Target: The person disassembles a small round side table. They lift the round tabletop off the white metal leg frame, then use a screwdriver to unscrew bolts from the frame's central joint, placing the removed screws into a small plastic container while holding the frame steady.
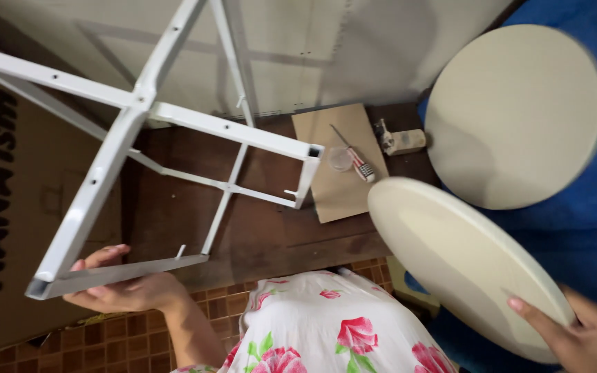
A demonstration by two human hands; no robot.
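left hand wraps its fingers round the near corner of the white metal frame, whose long bars run away from her; right hand grips the tilted round board by its lower rim, well right of the frame

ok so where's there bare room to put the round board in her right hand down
Bare dark wood shows between the white metal frame and the floral cloth, left of the cardboard piece. That piece is crowded with a screwdriver. The blue cloth already carries the second round board. The right hand grips the round board.
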